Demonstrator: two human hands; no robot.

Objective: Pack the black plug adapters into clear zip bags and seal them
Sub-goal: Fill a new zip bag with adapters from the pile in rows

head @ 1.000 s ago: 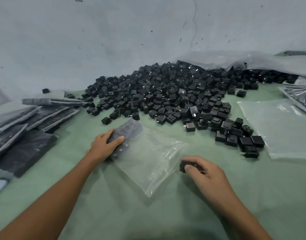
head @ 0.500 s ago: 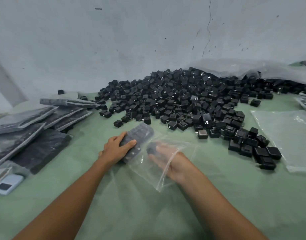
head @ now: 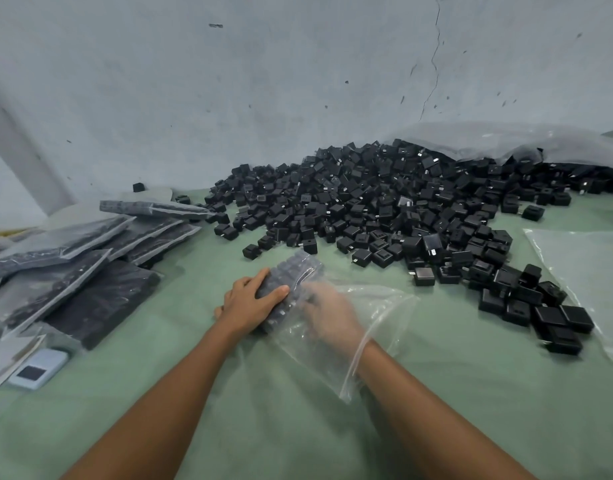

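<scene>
A clear zip bag (head: 378, 327) lies on the green table in front of me, with its mouth towards me. A row of black plug adapters (head: 298, 268) fills its far end. My left hand (head: 253, 303) grips that filled end from outside, thumb across the top. My right hand (head: 333, 317) is inside the bag up to the wrist and shows blurred through the plastic. It seems to pinch one dark adapter at its fingertips, against the packed row. A big pile of loose adapters (head: 384, 209) spreads behind the bag.
Several packed bags (head: 90, 271) are stacked at the left, with a small white device (head: 38, 372) in front of them. Empty clear bags (head: 589, 271) lie at the right, next to a cluster of adapters (head: 540, 306). A wall (head: 298, 81) rises behind the pile.
My right hand, which held an adapter on the table outside the bag, has gone in through the mouth and reached the packed row. My left hand has stayed on the filled end.
</scene>
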